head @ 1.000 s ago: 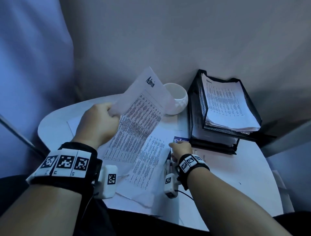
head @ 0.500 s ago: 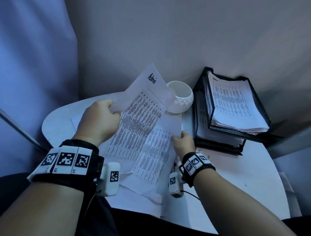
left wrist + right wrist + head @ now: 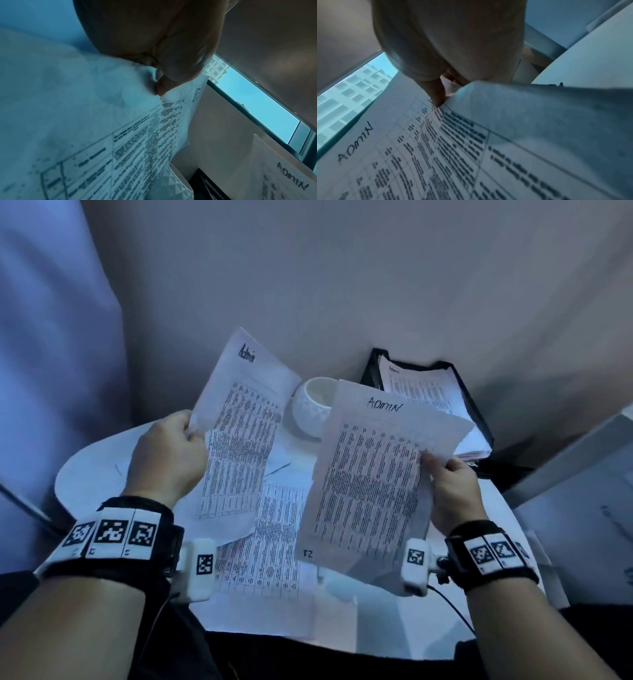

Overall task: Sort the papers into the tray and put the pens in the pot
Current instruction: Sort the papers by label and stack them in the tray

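White round table [image 3: 102, 460] carries the whole job, with a black mesh paper tray [image 3: 478, 419] at its far right edge, already stacked with printed sheets. Relative to that tray, a white faceted pot [image 3: 310, 412] stands just to its left, and more loose printed sheets [image 3: 274, 529] lie spread on the table nearer the person. No pens can be made out with certainty.

Paper sorting appears to be the step in hand. The person holds two printed sheets up for comparison, both headed "Admin" in handwriting. The right-hand sheet [image 3: 370, 484] hangs directly in front of the tray, partly hiding it; the left-hand sheet [image 3: 239, 433] is raised left of the pot.

Next move, by the look of it: since the headings match, both sheets likely belong together and need carrying to the tray, kept flat enough to slide in over the stack.

Left hand [image 3: 171, 453] pinches its sheet at the left edge, thumb over curled fingers. Right hand [image 3: 452, 494] pinches its sheet at the right edge, creasing the paper there. Both forearms are raised, wrists level.
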